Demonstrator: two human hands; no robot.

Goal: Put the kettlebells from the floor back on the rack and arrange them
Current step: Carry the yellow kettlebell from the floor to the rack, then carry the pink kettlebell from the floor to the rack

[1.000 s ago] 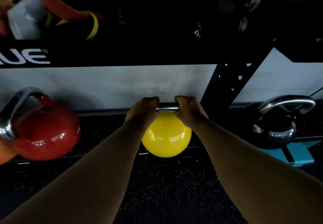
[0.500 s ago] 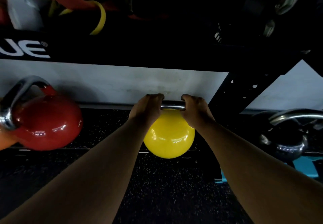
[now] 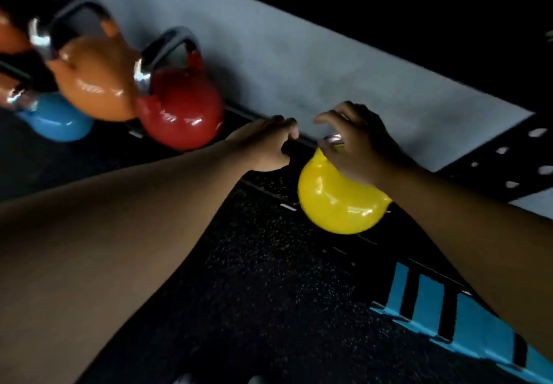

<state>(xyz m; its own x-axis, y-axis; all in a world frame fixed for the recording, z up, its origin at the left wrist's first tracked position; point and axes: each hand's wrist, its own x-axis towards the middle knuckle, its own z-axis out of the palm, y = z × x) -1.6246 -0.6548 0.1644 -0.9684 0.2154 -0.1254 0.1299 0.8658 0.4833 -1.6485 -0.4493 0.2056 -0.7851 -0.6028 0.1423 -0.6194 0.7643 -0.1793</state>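
A yellow kettlebell [image 3: 338, 201] sits on the rack's low shelf [image 3: 269, 183], close to the black upright. My right hand [image 3: 359, 147] arches over its chrome handle with the fingers spread and lifted rather than wrapped around it. Just left of the handle, my left hand [image 3: 263, 144] is off it, loosely curled in a C shape around nothing. Further left on the same shelf stand a red kettlebell [image 3: 182, 111], an orange kettlebell [image 3: 95, 84] and a blue kettlebell [image 3: 57, 123], close together.
The rack's perforated black upright [image 3: 508, 159] rises just right of the yellow kettlebell. A dark upper shelf beam [image 3: 389, 9] with white lettering hangs overhead. A blue and black floor mat [image 3: 466, 317] lies at lower right on speckled black rubber flooring.
Both hands gripped the yellow kettlebell's handle before; now the left hand is off it and the right hand's fingers have spread. The view has tilted and swung left, showing more kettlebells.
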